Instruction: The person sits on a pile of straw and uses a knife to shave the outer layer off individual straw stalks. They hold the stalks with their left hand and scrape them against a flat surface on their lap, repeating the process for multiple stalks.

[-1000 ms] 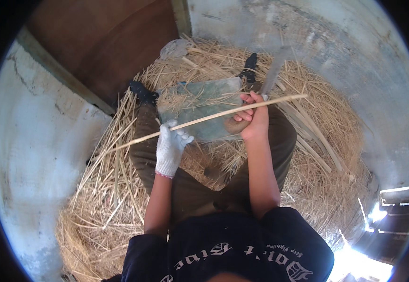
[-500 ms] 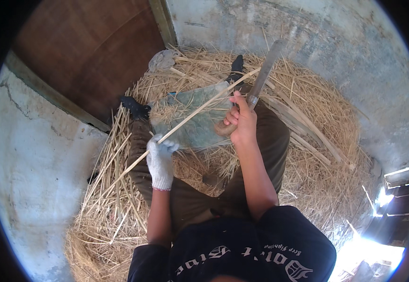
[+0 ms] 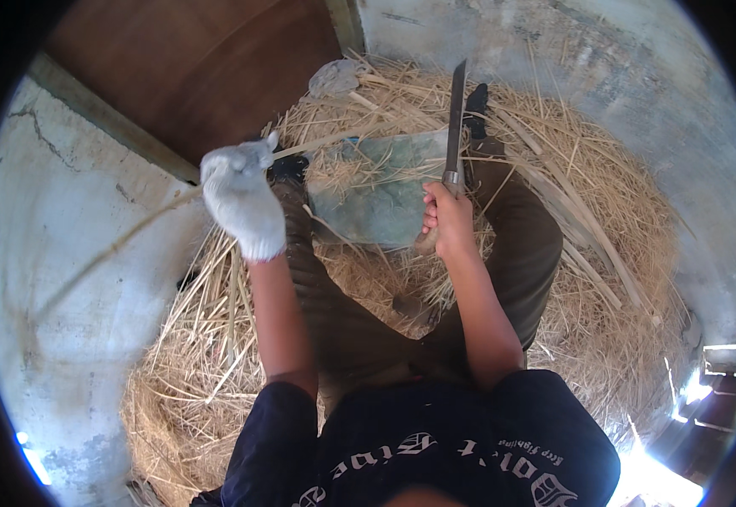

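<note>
My left hand (image 3: 239,188), in a white knitted glove, is closed around a long thin bamboo strip (image 3: 330,138). One end of the strip runs out past the glove toward the wall at the left, blurred; the other reaches right toward the knife. In my bare right hand (image 3: 451,221) is a long straight-bladed knife (image 3: 456,118), gripped by its wooden handle. Its dark blade points away from me, nearly upright in the picture. Between my spread legs lies a greenish sheet (image 3: 359,215) with loose shavings on it.
Shavings and strips (image 3: 604,220) are heaped around my legs. A bundle of split strips (image 3: 224,313) lies beside my left leg. Beyond are a brown door panel (image 3: 190,76), a crumpled pale bag (image 3: 334,79) and a weathered wall (image 3: 638,76) close on the right.
My left hand has moved up and to the left with the strip. The knife has swung from leaning right to nearly upright. The whole view has shifted slightly.
</note>
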Demonstrator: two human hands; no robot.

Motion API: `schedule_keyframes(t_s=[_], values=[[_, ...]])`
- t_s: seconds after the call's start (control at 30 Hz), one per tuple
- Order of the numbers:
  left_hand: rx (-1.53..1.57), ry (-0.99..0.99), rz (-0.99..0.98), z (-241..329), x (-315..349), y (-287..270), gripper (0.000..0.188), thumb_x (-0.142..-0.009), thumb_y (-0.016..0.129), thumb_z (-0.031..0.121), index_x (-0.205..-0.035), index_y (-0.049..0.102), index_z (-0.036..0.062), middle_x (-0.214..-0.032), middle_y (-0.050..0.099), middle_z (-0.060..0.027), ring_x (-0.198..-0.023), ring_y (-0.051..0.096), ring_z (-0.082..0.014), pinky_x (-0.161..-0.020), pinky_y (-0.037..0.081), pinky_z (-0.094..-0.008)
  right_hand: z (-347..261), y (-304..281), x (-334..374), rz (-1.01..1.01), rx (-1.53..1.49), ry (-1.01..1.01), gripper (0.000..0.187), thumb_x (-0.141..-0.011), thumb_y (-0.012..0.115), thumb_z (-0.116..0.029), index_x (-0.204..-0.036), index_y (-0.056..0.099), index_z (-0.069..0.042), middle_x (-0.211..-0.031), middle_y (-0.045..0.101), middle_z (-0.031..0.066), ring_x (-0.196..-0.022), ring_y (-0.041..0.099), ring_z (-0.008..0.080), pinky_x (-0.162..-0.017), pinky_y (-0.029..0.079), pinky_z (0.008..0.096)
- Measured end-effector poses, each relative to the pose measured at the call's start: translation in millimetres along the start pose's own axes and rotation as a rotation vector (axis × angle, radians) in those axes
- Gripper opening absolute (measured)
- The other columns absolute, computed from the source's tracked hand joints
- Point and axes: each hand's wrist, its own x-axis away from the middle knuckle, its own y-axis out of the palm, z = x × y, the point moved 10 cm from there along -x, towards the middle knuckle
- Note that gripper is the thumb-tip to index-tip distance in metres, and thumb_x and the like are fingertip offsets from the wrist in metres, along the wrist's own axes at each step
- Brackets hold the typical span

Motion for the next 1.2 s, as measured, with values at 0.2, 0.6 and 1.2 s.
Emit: schedule_keyframes(t_s=[0.2, 0.6, 1.2], values=[[-0.243, -0.117, 0.326, -80.8, 13.3, -16.2, 0.056, -0.101, 0.050, 0.058, -0.066, 0.039, 0.0155, -0.056, 0.037, 0.0012, -0.049, 0.037, -0.0153, -0.045, 0.034, -0.0338, 57.1, -4.8, -16.1, -0.008, 0.279, 0.023, 0.028, -0.087, 0.071, -0.025, -0.075, 0.057, -0.004, -0.056, 0.049, 0.0012, -0.041, 0.046, 0.0135, -0.040, 0.038, 0.0344], [-0.303, -0.280, 0.320, -161.3, -30.4, -10.3, 0.049, -0.102, 0.057, 0.051, -0.073, 0.049, 0.0127, -0.064, 0.046, 0.0027, -0.056, 0.042, -0.0115, -0.052, 0.035, -0.0309, 132.6, -24.0, -41.2, 0.048, 0.682, 0.008, 0.037, -0.084, 0.071, -0.029, -0.069, 0.064, 0.004, -0.055, 0.058, 0.0091, -0.047, 0.059, 0.0221, -0.047, 0.044, 0.0379], [-0.232, -0.421, 0.084, -166.0, -41.3, 11.4, 0.060, -0.101, 0.053, 0.059, -0.062, 0.039, 0.0156, -0.054, 0.039, 0.0027, -0.044, 0.038, -0.0131, -0.043, 0.027, -0.0307, 127.1, -42.1, -20.6, 0.086, 0.909, 0.062, 0.028, -0.080, 0.075, -0.023, -0.070, 0.066, 0.002, -0.057, 0.057, 0.0064, -0.045, 0.054, 0.0190, -0.047, 0.043, 0.0384]])
